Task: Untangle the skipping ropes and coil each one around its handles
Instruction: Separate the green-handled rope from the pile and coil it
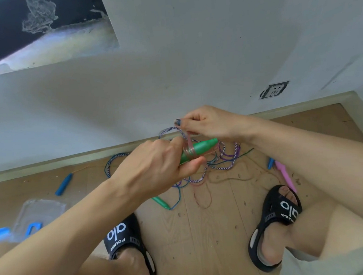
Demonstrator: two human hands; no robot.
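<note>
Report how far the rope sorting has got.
Done: no rope looks fully coiled. In hand: the left hand holds a green handle with a few turns of pinkish cord on it; the right hand feeds a rope loop. Left: the tangle on the floor, plus loose blue, green and pink handles.

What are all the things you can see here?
green handles: 2, green, one held in the left hand with cord wound on it, one on the floor
blue handles: 2, blue, one on the floor at left, one at right beside the pink one
pink handle: 1, pink, floor by the right foot
ropes: tangled pile, count unclear, striped, purple, blue, pink, floor ahead
plastic bag: 1, clear, floor at left
socket: 1, white, wall at right
slippers: 2, black, on the feet
hands: 2, left gripping the handle, right pinching a rope
</note>
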